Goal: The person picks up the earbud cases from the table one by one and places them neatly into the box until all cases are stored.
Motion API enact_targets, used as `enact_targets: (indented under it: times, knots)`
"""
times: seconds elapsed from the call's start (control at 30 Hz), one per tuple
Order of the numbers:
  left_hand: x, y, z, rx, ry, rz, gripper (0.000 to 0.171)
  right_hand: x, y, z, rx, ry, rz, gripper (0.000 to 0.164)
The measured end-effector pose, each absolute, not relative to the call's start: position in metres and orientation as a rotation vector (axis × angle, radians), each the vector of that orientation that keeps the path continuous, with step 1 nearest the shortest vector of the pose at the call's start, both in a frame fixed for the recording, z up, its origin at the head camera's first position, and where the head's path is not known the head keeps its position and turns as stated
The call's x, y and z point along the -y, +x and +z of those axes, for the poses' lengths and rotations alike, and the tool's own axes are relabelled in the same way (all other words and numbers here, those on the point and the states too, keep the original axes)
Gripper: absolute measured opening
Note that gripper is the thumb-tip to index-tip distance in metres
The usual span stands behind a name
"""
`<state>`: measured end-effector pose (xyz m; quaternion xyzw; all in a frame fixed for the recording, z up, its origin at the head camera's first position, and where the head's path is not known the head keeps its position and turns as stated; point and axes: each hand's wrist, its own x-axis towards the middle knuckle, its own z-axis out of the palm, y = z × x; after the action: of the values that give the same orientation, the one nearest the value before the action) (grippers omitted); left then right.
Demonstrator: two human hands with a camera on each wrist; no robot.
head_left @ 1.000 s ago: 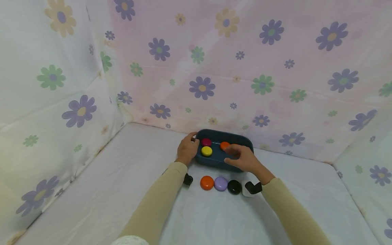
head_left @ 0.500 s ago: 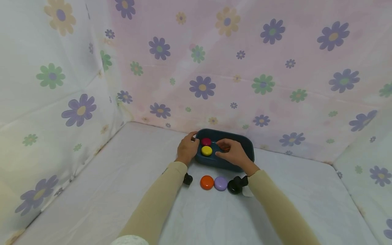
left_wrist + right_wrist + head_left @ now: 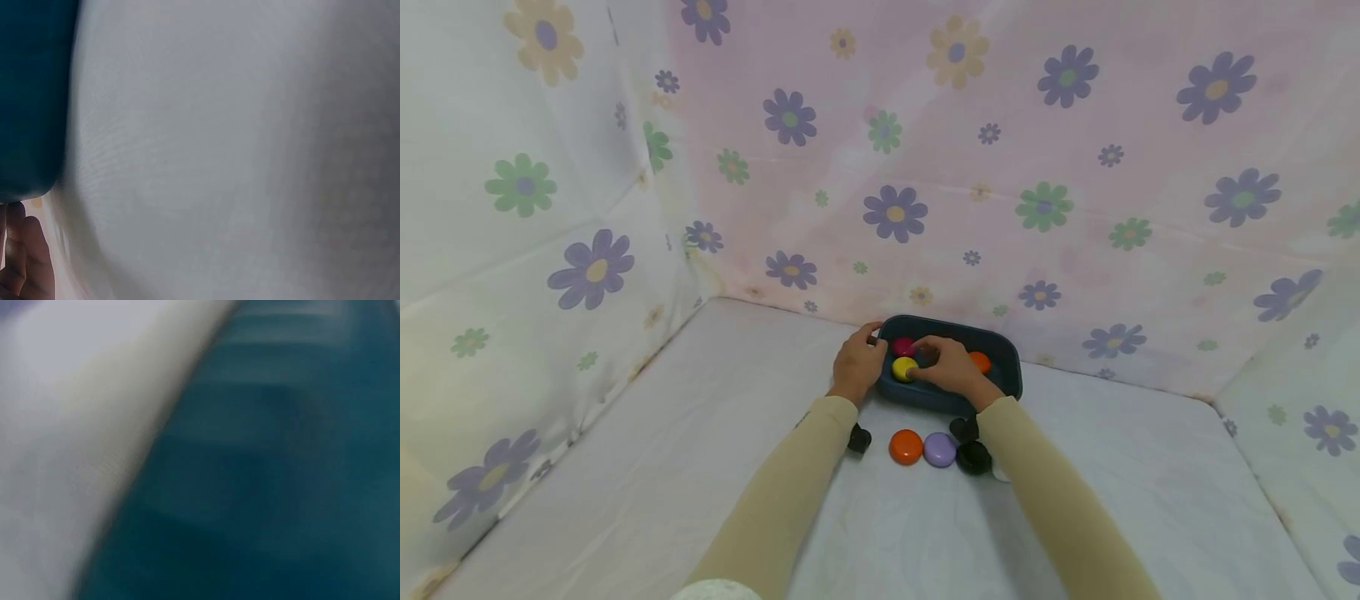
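A dark teal tray (image 3: 1011, 375) stands on the white cloth near the back wall. My left hand (image 3: 859, 364) grips its left end, with fingertips showing beside the tray's end (image 3: 28, 112) in the left wrist view. My right hand (image 3: 951, 367) reaches into the tray, thumb and fingers curved and apart. Its thumb tip is at the right edge of a glossy yellow disc (image 3: 903, 369), and its fingers come close to a magenta disc (image 3: 902, 347) behind. To the right of this hand lies an orange disc (image 3: 980, 362). The hand hides the tray's middle.
In front of the tray, a row holds an orange disc (image 3: 906, 447), a lavender disc (image 3: 940, 450), a black disc (image 3: 974, 457) and a white piece (image 3: 1001, 472) partly behind the right sleeve. Flower-printed cloth walls (image 3: 820, 167) enclose the back and sides.
My right hand has moved left across the tray, from its right part to the yellow and magenta discs. My left hand stays on the tray's left end.
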<state>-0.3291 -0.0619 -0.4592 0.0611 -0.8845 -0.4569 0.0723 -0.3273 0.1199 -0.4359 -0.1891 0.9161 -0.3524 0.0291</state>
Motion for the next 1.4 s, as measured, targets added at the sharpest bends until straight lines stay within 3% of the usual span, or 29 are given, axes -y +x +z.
enact_targets:
  times: [1.4]
  knots:
    - [0.061, -0.327, -0.456, 2.65, 0.199, -1.382, 0.043, -0.1, -0.34, -0.445, -2.853, -0.594, -0.844, 0.034]
